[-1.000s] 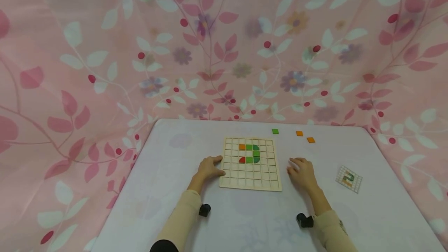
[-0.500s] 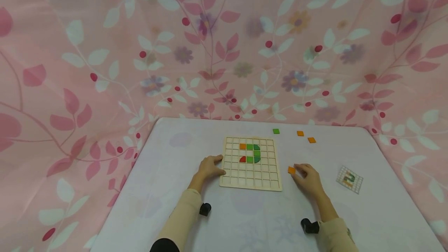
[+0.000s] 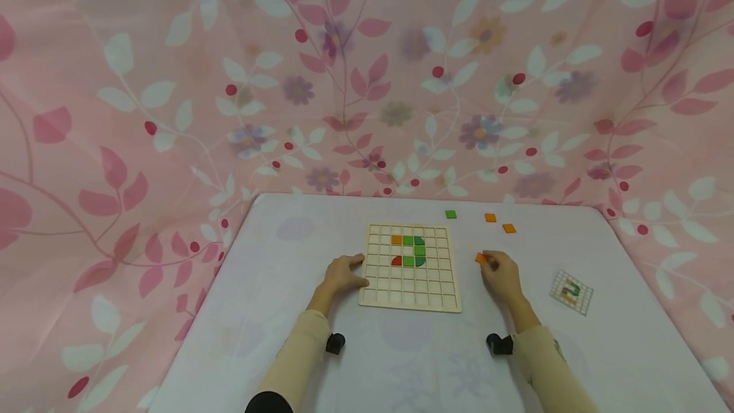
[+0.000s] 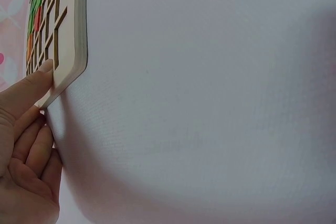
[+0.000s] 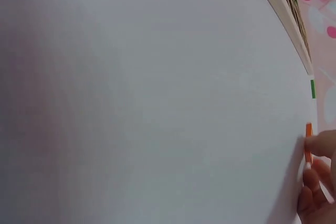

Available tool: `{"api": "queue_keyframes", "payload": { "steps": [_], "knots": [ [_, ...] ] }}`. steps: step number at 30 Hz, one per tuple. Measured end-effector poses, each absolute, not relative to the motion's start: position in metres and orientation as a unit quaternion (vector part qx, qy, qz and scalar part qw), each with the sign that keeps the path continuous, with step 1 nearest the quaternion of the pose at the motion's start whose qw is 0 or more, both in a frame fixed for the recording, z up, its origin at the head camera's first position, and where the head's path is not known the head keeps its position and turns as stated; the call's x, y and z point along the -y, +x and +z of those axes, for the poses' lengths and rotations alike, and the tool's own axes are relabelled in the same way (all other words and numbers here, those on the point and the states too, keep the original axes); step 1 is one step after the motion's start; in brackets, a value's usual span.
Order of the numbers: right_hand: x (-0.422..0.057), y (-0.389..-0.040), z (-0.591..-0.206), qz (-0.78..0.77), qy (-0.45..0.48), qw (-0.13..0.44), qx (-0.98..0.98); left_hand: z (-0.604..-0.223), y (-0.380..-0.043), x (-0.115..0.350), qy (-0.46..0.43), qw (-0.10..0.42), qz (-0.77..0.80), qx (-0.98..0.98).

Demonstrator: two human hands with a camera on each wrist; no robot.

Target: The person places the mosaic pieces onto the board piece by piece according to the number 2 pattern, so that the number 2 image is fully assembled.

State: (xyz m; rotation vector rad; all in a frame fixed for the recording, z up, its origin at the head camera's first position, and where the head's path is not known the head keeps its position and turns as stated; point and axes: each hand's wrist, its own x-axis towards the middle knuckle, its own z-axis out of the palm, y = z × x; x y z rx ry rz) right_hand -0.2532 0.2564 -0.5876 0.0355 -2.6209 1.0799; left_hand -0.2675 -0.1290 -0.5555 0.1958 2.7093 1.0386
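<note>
A square wooden grid board (image 3: 410, 295) lies on the table, with orange, green and red tiles in some upper cells. My left hand (image 3: 343, 274) rests at its left edge, thumb and forefinger spread apart. In the left wrist view, the thumb of the left hand (image 4: 26, 145) lies over the board's rim (image 4: 73, 51), the other fingers loosely bent beside it. Right of the board, my right hand (image 3: 502, 278) pinches an orange square tile (image 3: 480, 258). From the right wrist view, this orange tile (image 5: 308, 129) shows edge-on between thumb and fingers of the right hand (image 5: 319, 182).
One green tile (image 3: 451, 214) and two orange tiles, one farther left (image 3: 490, 217) and one nearer (image 3: 509, 228), lie toward the table's back edge. A small gridded card (image 3: 571, 292) with a coloured figure 2 lies at the right. A pink floral cloth (image 3: 367, 81) hangs behind the white table (image 3: 298, 247).
The right hand has taken hold of an orange tile, drawn it slightly right, then carried it toward the back of the table. The left hand stays at the board's edge.
</note>
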Motion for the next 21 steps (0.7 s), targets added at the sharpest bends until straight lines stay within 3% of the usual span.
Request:
{"api": "queue_keyframes", "payload": {
  "steps": [4, 7, 14, 21],
  "knots": [
    [-0.25, -0.283, -0.589, 0.355, -0.01, 0.185, 0.916, -0.557, -0.268, 0.13, 0.061, 0.116, 0.358, -0.925],
    [-0.239, -0.304, -0.584, 0.309, -0.005, 0.166, 0.937, -0.56, -0.268, 0.131, 0.061, 0.114, 0.359, -0.924],
    [-0.217, -0.338, -0.562, 0.191, 0.07, 0.039, 0.978, -0.561, -0.268, 0.129, 0.069, 0.117, 0.37, -0.919],
    [-0.2, -0.358, -0.534, 0.171, 0.103, -0.113, 0.973, -0.56, -0.269, 0.13, 0.075, 0.107, 0.367, -0.921]
  ]
}}
